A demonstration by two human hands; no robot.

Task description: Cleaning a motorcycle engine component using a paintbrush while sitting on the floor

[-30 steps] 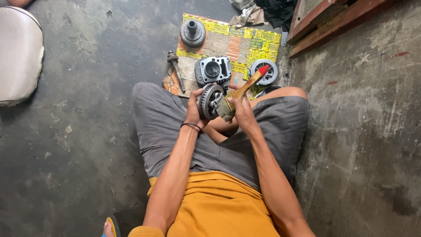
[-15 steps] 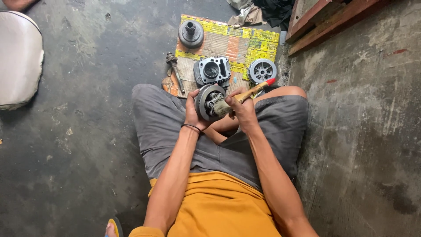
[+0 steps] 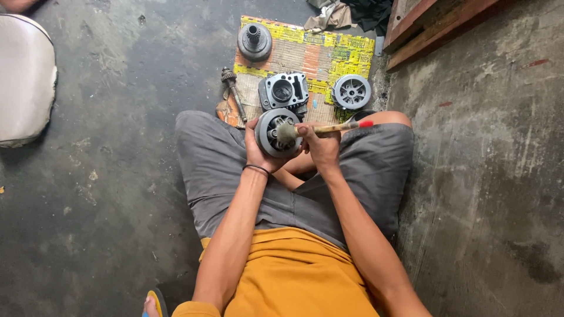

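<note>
I sit on a concrete floor with my knees up in grey shorts. My left hand [image 3: 256,154] grips a round grey metal engine part [image 3: 274,132] from the left side, held over my lap. My right hand [image 3: 320,145] holds a paintbrush [image 3: 329,127] with a pale wooden handle and a red tip. The handle lies almost level and points right. Its bristles rest on the face of the round part.
A flattened cardboard sheet [image 3: 311,56] lies on the floor ahead, bearing a finned cylinder block [image 3: 284,91], a round hub with a shaft [image 3: 254,41], a spoked round part [image 3: 351,92] and a geared shaft [image 3: 232,93]. Rags lie behind it. Wooden planks [image 3: 435,23] lie at right, a pale cushion [image 3: 23,79] at left.
The brush handle has swung down from a steep diagonal to nearly level, with its red tip moving lower and rightward. The round part stays in my left hand.
</note>
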